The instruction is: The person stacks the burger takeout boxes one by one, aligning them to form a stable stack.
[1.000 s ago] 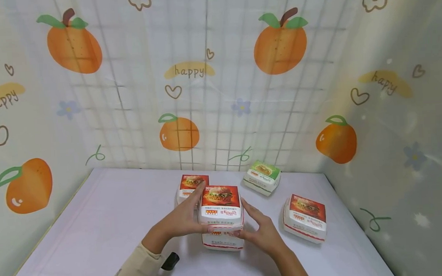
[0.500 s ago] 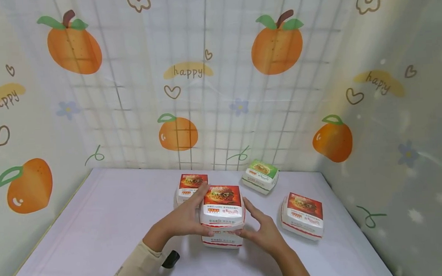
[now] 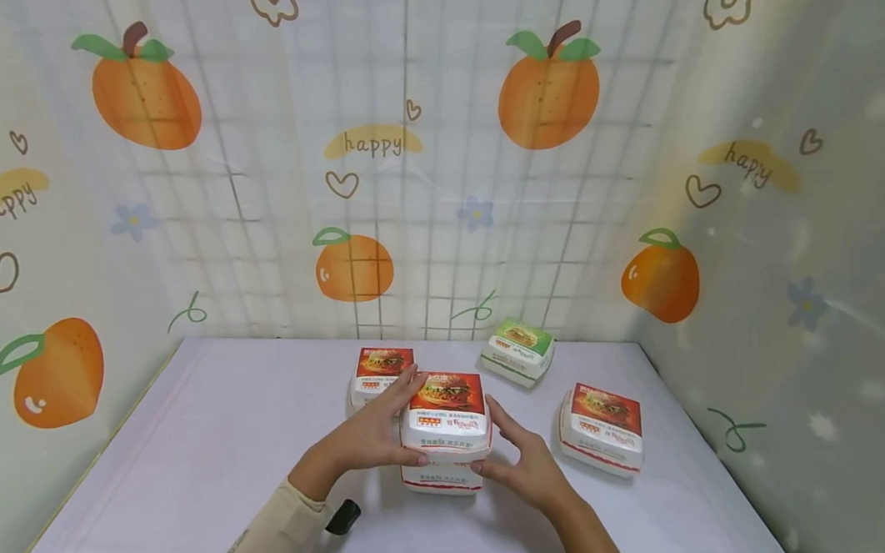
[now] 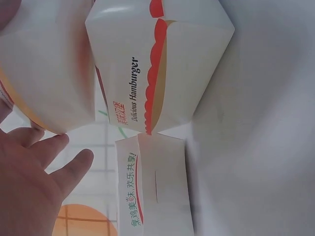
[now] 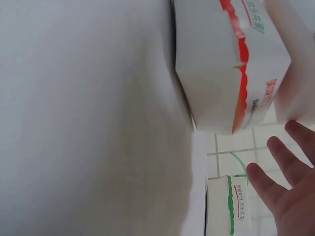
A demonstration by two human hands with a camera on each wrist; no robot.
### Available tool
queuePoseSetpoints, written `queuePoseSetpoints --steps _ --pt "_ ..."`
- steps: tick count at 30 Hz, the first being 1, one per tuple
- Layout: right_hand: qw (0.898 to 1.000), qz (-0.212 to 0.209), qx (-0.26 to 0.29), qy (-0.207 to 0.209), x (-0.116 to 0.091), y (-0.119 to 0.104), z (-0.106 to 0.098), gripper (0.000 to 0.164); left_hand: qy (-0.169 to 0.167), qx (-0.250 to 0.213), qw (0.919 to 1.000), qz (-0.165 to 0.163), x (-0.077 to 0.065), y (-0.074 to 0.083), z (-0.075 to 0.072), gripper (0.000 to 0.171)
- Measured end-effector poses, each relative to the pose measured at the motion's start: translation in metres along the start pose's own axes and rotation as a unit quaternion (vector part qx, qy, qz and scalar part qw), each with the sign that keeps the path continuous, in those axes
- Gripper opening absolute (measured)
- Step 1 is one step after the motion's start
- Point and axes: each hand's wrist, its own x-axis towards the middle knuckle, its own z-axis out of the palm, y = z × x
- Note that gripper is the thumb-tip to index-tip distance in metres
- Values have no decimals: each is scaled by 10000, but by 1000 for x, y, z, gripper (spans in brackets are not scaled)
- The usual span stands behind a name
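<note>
A red-topped burger box [image 3: 450, 411] is held between both hands, directly above a second burger box [image 3: 441, 479] on the table. My left hand [image 3: 368, 431] grips its left side, thumb low near the front corner. My right hand [image 3: 526, 464] holds the right side with thumb and fingers. Both wrist views show the lower box [image 4: 162, 64] on the table beside the raised box [image 5: 298, 88]. Whether the two boxes touch, I cannot tell. The lower box's top is mostly hidden. Behind my left hand stands another red-topped burger box [image 3: 382, 371], partly covered by the fingers.
A green-topped burger box [image 3: 517, 354] stands at the back of the white table [image 3: 197, 456], turned at an angle. Farther right is another red-topped burger box [image 3: 602, 428]. A curtain printed with oranges [image 3: 355, 268] closes off the back and sides.
The held box has shifted slightly right relative to the lower box and now covers a little more of it. Both hands keep their grip. The head view has turned slightly.
</note>
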Motion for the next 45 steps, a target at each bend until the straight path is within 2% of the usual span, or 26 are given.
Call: queuePoseSetpoints --steps 14,21,32,45 --pt "9999 -24 124 19 -3 2 3 100 -49 -53 10000 -24 1 -9 7 113" --pt "9998 -70 154 -59 -2 5 4 102 -61 -97 9999 89 1 -10 6 117" --pt "9998 -95 173 -25 -1 7 3 108 34 -183 9998 78 0 -11 7 119" --pt "9992 -318 190 -160 2 10 5 101 32 -199 9998 95 -2 -14 7 119"
